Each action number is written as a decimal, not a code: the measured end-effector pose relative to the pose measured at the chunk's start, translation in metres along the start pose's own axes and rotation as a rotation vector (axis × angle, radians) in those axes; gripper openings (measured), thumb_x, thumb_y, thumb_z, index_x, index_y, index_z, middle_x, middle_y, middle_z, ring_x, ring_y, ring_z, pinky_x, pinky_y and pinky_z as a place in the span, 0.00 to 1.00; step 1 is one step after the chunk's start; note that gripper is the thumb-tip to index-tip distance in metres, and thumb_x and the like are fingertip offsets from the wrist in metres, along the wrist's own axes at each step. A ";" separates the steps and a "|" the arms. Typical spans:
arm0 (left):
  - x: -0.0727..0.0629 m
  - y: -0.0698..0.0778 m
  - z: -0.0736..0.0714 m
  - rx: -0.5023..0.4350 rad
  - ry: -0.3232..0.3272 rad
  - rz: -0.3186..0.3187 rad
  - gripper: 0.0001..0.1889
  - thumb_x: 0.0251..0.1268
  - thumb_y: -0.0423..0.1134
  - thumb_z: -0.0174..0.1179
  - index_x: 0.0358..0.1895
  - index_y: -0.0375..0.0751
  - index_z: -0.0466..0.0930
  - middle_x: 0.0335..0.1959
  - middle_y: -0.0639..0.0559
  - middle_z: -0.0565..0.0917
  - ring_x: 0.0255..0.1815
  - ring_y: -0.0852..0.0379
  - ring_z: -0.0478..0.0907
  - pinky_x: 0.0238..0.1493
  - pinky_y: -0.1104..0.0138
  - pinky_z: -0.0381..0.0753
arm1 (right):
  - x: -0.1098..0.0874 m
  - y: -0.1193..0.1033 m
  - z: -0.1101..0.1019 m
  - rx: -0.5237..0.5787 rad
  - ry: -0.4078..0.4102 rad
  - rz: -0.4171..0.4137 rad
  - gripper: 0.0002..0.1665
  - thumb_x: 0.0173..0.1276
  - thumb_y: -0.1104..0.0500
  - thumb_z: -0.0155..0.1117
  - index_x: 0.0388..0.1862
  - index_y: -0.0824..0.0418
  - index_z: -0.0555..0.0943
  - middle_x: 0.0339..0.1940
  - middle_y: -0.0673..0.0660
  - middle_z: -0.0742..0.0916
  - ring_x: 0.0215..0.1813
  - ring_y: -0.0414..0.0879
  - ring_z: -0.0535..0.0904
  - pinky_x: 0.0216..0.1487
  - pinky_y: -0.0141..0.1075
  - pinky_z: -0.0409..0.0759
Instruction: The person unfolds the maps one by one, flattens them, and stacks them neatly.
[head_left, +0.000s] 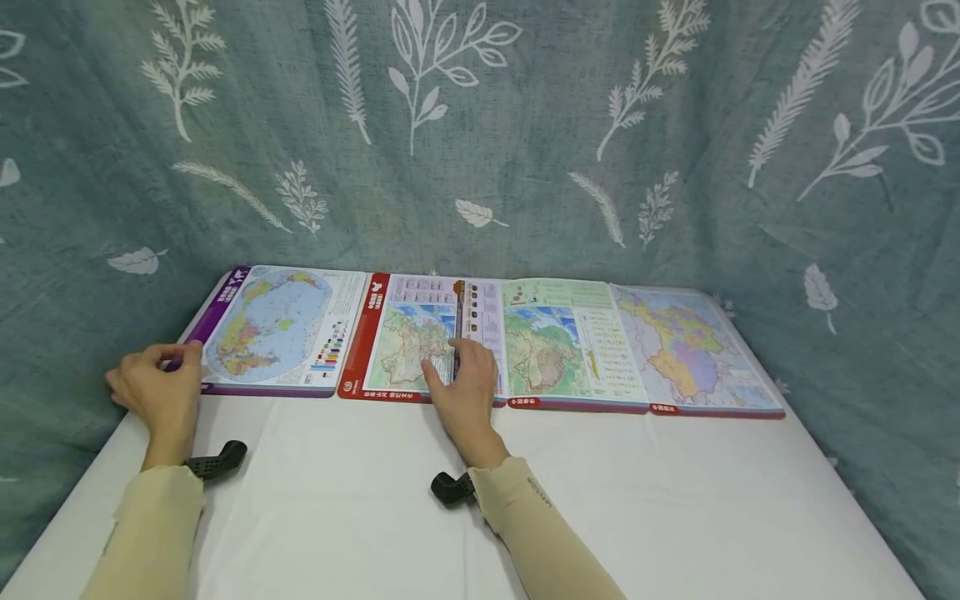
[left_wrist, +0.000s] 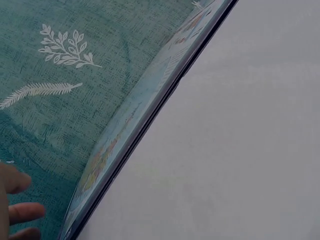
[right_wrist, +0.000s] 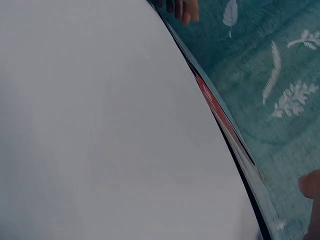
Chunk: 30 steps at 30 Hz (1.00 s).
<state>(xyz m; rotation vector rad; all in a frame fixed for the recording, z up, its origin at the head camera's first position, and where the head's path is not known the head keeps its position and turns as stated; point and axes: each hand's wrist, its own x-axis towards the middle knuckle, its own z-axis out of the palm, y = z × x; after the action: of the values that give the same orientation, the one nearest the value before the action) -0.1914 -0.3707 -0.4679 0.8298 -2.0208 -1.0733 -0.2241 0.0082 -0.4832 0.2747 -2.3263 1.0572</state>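
Note:
A row of several laminated map panels lies along the back of the white table. At its left end is a world map (head_left: pixel 270 325) with a purple border. My left hand (head_left: pixel 161 379) is bent over that map's left edge, thumb and forefinger close together on the border. In the left wrist view, the fingers (left_wrist: pixel 27 212) look spread apart beside the map's end. My right hand (head_left: pixel 468 400) rests over the red-bordered map (head_left: pixel 405 354), its fingers extended and thumb out to the left. Beneath the fingertips runs a brown vertical strip (head_left: pixel 459 308).
Right of the hands lie a green-toned map (head_left: pixel 543 358) and a multicoloured map (head_left: pixel 686 346). Close behind the row hangs a teal curtain (head_left: pixel 525 208) with white leaf prints. The white table (head_left: pixel 360 500) stretches in front. Black wrist devices (head_left: pixel 217 461) sit on both forearms.

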 end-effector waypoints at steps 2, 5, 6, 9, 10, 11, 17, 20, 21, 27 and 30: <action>-0.001 0.001 0.003 0.021 0.002 -0.007 0.24 0.72 0.49 0.64 0.54 0.27 0.86 0.62 0.29 0.78 0.74 0.38 0.60 0.78 0.42 0.45 | -0.003 -0.009 0.006 0.000 -0.033 0.010 0.29 0.65 0.50 0.77 0.59 0.65 0.82 0.56 0.60 0.86 0.61 0.57 0.77 0.68 0.51 0.70; -0.001 0.003 0.008 0.068 -0.002 -0.005 0.25 0.73 0.47 0.62 0.58 0.27 0.84 0.64 0.25 0.77 0.75 0.33 0.60 0.76 0.39 0.47 | -0.007 -0.022 0.015 0.006 -0.061 0.000 0.27 0.65 0.51 0.77 0.57 0.65 0.83 0.57 0.59 0.85 0.63 0.55 0.77 0.69 0.50 0.71; -0.001 0.003 0.008 0.089 -0.009 -0.005 0.26 0.73 0.47 0.61 0.61 0.26 0.82 0.64 0.24 0.77 0.75 0.32 0.60 0.75 0.38 0.48 | -0.008 -0.026 0.018 0.005 -0.061 -0.010 0.25 0.65 0.52 0.77 0.55 0.64 0.83 0.57 0.58 0.85 0.63 0.55 0.77 0.67 0.50 0.72; 0.000 0.003 0.006 0.154 -0.034 0.007 0.29 0.74 0.48 0.59 0.65 0.25 0.78 0.65 0.20 0.75 0.74 0.28 0.60 0.72 0.35 0.49 | -0.011 -0.041 0.032 0.016 -0.072 -0.038 0.21 0.64 0.54 0.77 0.50 0.64 0.85 0.56 0.57 0.85 0.62 0.53 0.77 0.64 0.49 0.74; 0.001 0.002 0.005 0.173 -0.045 0.006 0.30 0.75 0.49 0.58 0.66 0.23 0.76 0.66 0.19 0.74 0.74 0.27 0.59 0.72 0.35 0.49 | -0.012 -0.046 0.037 0.012 -0.082 -0.048 0.19 0.65 0.54 0.77 0.50 0.63 0.85 0.56 0.57 0.85 0.61 0.52 0.78 0.62 0.48 0.74; 0.001 0.002 0.003 0.188 -0.057 0.003 0.31 0.75 0.49 0.57 0.67 0.22 0.75 0.66 0.19 0.73 0.74 0.26 0.59 0.72 0.35 0.49 | -0.014 -0.051 0.041 0.005 -0.100 -0.051 0.19 0.65 0.54 0.76 0.50 0.63 0.85 0.56 0.56 0.85 0.60 0.52 0.77 0.62 0.47 0.74; -0.001 -0.006 -0.003 0.266 -0.141 0.005 0.33 0.76 0.48 0.54 0.64 0.15 0.71 0.65 0.15 0.69 0.73 0.22 0.56 0.72 0.33 0.49 | -0.022 -0.077 0.060 -0.132 -0.235 -0.028 0.21 0.69 0.47 0.73 0.54 0.58 0.86 0.58 0.52 0.84 0.57 0.49 0.75 0.58 0.43 0.74; -0.003 -0.009 -0.003 0.298 -0.167 0.028 0.33 0.76 0.49 0.54 0.63 0.14 0.71 0.65 0.14 0.68 0.72 0.21 0.56 0.70 0.31 0.50 | -0.025 -0.084 0.064 -0.208 -0.296 -0.009 0.25 0.70 0.42 0.71 0.57 0.55 0.85 0.62 0.51 0.82 0.61 0.48 0.73 0.59 0.43 0.72; -0.003 -0.009 -0.003 0.304 -0.168 0.033 0.33 0.76 0.49 0.54 0.63 0.15 0.71 0.64 0.14 0.68 0.72 0.20 0.56 0.69 0.31 0.51 | -0.025 -0.086 0.066 -0.223 -0.316 -0.008 0.26 0.70 0.40 0.71 0.59 0.55 0.85 0.64 0.51 0.82 0.62 0.47 0.73 0.60 0.43 0.72; -0.002 -0.010 -0.004 0.311 -0.166 0.041 0.32 0.76 0.47 0.55 0.64 0.15 0.71 0.64 0.14 0.68 0.72 0.21 0.57 0.68 0.31 0.53 | -0.026 -0.091 0.068 -0.238 -0.418 -0.065 0.37 0.67 0.30 0.70 0.66 0.50 0.84 0.69 0.50 0.80 0.68 0.46 0.70 0.64 0.44 0.70; -0.001 -0.009 -0.004 0.291 -0.166 0.046 0.32 0.75 0.46 0.56 0.65 0.15 0.71 0.65 0.14 0.68 0.72 0.21 0.57 0.68 0.31 0.53 | -0.025 -0.092 0.068 -0.225 -0.443 -0.101 0.41 0.65 0.28 0.70 0.69 0.50 0.83 0.70 0.48 0.80 0.69 0.45 0.70 0.66 0.44 0.69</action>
<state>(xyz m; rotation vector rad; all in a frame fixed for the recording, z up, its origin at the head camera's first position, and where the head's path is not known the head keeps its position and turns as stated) -0.1861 -0.3755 -0.4742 0.8581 -2.3627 -0.8573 -0.1949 -0.1045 -0.4758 0.5794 -2.7602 0.7298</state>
